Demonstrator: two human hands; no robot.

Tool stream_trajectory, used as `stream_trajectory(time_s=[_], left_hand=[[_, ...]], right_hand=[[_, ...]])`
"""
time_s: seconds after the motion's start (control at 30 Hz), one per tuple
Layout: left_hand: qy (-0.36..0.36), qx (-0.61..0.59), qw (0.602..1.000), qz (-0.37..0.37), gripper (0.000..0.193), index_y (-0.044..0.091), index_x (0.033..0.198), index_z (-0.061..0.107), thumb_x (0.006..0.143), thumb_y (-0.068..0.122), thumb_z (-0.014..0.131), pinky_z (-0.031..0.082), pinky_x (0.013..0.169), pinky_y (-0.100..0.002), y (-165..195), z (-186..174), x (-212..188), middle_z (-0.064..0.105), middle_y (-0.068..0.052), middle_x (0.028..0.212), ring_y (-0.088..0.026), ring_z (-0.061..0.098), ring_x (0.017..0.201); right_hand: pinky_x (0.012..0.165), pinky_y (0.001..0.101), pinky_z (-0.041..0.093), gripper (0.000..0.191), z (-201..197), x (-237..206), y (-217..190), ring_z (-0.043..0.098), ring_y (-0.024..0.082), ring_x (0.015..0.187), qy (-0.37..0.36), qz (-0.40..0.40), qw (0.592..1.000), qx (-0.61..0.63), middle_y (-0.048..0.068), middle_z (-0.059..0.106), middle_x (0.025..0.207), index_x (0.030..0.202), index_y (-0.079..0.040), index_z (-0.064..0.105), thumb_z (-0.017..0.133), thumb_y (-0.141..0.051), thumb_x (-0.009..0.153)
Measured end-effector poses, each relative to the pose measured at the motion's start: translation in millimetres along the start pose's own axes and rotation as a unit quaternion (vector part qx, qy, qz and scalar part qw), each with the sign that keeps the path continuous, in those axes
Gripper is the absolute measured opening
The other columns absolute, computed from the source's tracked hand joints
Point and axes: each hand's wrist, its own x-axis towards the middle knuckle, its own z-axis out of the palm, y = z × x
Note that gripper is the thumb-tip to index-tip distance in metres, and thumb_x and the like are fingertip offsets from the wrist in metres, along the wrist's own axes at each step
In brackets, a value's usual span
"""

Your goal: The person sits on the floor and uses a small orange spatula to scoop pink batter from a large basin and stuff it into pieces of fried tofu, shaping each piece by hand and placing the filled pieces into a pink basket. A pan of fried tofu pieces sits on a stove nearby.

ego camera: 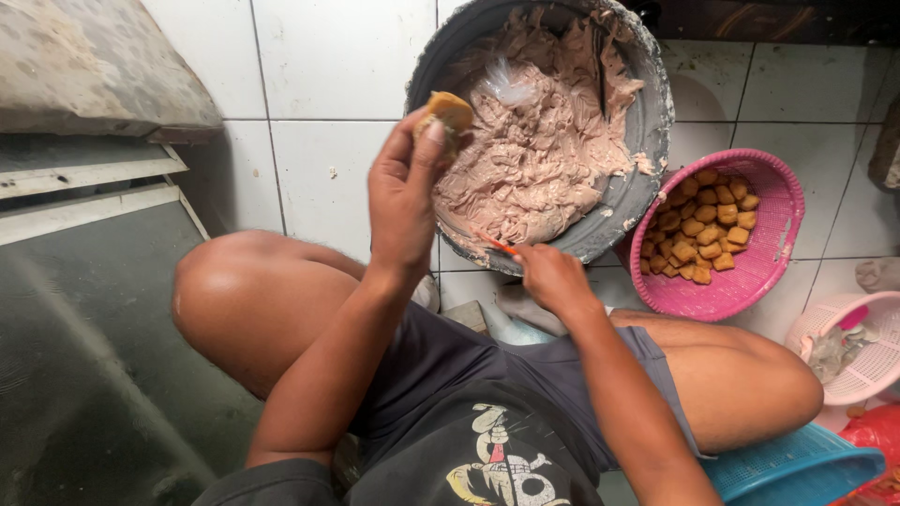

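Left hand point(403, 192), tofu puff point(448, 111) over bowl rim point(656, 122)

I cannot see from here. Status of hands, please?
Left hand holds tofu puff over paste bowl. Right hand grips orange tool. Nothing in the way.

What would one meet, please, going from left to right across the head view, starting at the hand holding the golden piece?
Left hand with a golden fried piece → grey basin of pinkish paste → pink basket of golden pieces → pale pink basket.
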Motion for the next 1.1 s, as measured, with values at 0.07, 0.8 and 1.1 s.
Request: stream_trajectory(time_s=[0.07,0.8,1.1], left_hand=[[0.028,0.017,0.999,0.020,0.036,-0.003,0.136,0.061,0.112,0.023,0.057,0.053,0.107,-0.035,9,-8,3,0.071,-0.013,0.123,-0.019,0.067,0.113],[0.077,-0.002,0.997,-0.002,0.030,0.003,0.132,0.060,0.110,0.024,0.056,0.052,0.107,-0.037,17,-9,3,0.070,-0.014,0.128,-0.020,0.068,0.113],[0.082,-0.004,0.996,-0.028,0.036,0.003,0.134,0.060,0.108,0.028,0.057,0.051,0.104,-0.037,11,-5,8,0.070,-0.012,0.129,-0.019,0.068,0.112]], right_hand=[[0.077,0.0531,0.052,0.023,10,8,-2,0.068,0.042,0.091,0.000,-0.032,0.999,0.041,0.018,0.072,0.098,0.115,-0.011,0.072,0.056,-0.020,0.101],[0.085,0.0501,0.053,0.046,12,125,-93,0.065,0.048,0.098,0.146,-0.071,0.970,0.183,0.028,0.067,0.101,0.134,-0.008,0.064,0.049,-0.001,0.092],[0.057,0.0301,0.046,0.040,28,99,-117,0.052,0.012,0.060,0.050,0.062,0.858,0.508,0.003,0.057,0.072,0.141,-0.013,0.060,0.050,-0.012,0.102]])
